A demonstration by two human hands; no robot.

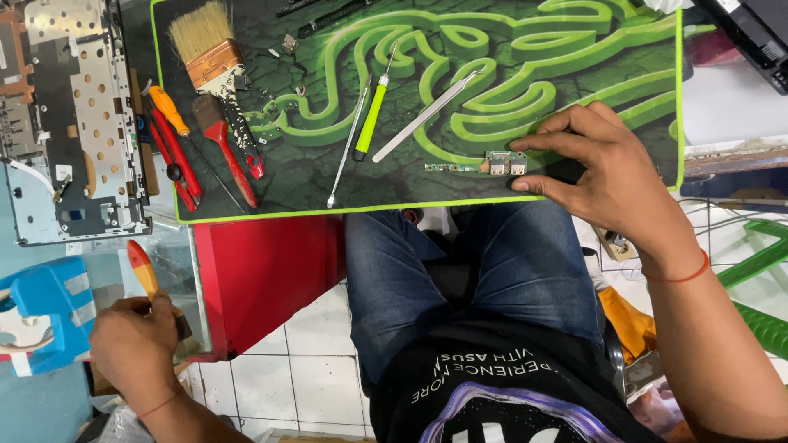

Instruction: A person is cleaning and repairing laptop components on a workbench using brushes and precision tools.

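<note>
Camera place: on my head, the only view there is.
Facing: straight down over my lap and the near edge of the green mat (410, 176).
Nearness: close; my left hand (135, 340) and right hand (611, 176) both fit in frame.
Top of frame: the side far from me.
Shared ground: none, one camera only.

tweezers (425, 115) on mat (574, 49), brush (209, 53) left

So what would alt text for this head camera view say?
Seen from above, a seated person's right hand pins a small circuit board on a green-patterned mat, while the left hand holds an orange-handled tool beside the table.
</note>
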